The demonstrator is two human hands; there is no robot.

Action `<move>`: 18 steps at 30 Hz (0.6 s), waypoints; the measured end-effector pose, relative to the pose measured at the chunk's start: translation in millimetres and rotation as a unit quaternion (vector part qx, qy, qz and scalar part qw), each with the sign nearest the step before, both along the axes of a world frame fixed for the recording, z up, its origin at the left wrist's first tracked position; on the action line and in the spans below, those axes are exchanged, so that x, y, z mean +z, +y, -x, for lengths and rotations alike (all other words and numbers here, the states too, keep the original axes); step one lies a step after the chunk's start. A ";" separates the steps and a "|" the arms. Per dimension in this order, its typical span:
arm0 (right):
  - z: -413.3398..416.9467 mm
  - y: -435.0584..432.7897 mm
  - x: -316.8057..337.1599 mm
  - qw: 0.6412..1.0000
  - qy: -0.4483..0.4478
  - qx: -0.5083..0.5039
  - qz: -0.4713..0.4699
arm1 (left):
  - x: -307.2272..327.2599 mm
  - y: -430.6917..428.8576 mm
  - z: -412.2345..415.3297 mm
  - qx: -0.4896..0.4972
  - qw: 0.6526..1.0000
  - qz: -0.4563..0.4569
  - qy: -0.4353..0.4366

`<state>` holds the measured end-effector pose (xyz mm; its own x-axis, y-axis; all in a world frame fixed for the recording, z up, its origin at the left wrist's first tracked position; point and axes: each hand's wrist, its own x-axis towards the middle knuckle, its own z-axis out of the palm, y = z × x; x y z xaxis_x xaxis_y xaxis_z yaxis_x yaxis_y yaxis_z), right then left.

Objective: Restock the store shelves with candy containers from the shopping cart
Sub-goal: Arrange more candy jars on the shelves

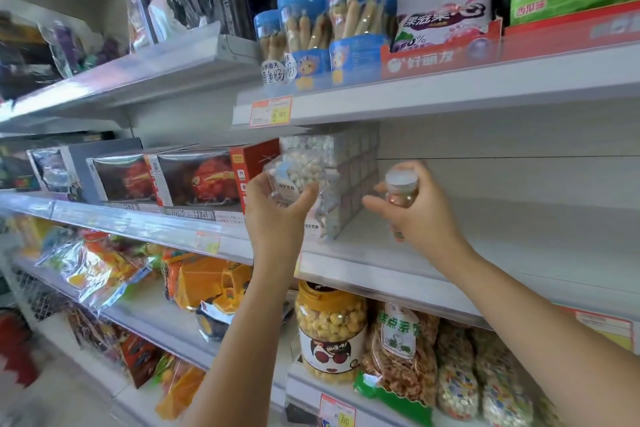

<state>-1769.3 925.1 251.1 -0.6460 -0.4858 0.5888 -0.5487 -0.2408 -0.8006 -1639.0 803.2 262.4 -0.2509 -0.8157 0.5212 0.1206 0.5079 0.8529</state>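
Note:
My left hand [277, 208] grips a clear square candy container [298, 177] full of small white sweets, lifted beside a stack of like containers [346, 184] on the middle shelf [450, 243]. My right hand [415, 215] holds a small clear jar [401, 191] with a clear lid and orange-pink contents, raised just above the bare white shelf board to the right of the stack. Both hands are at the same height, a short gap apart.
Boxed red toys [197, 180] stand left of the stack. Blue-lidded tubs [353, 21] and snack bags [446, 14] fill the shelf above. Below are a yellow-lidded popcorn jar [330, 326] and bagged snacks [401, 350]. The shelf's front edge [381, 281] juts toward me.

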 end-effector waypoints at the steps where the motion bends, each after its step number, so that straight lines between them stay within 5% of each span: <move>1: 5.6 0.5 -4.0 0.999 -0.001 -0.040 0.009 | 0.6 -5.7 2.0 0.012 1.000 0.002 0.010; 10: 18.8 -7.5 -21.2 0.985 0.124 -0.109 -0.057 | 19.3 -38.9 19.3 0.054 0.996 0.020 0.062; 18: 15.8 -4.8 -22.0 0.977 0.162 -0.123 -0.065 | 24.3 -61.2 43.2 0.062 0.998 -0.003 0.013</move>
<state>-1785.1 920.3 229.1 -0.5420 -0.4231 0.7261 -0.8073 0.0221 -0.5898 -1682.2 742.0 286.7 -0.1340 -0.8426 0.5217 0.0785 0.5157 0.8531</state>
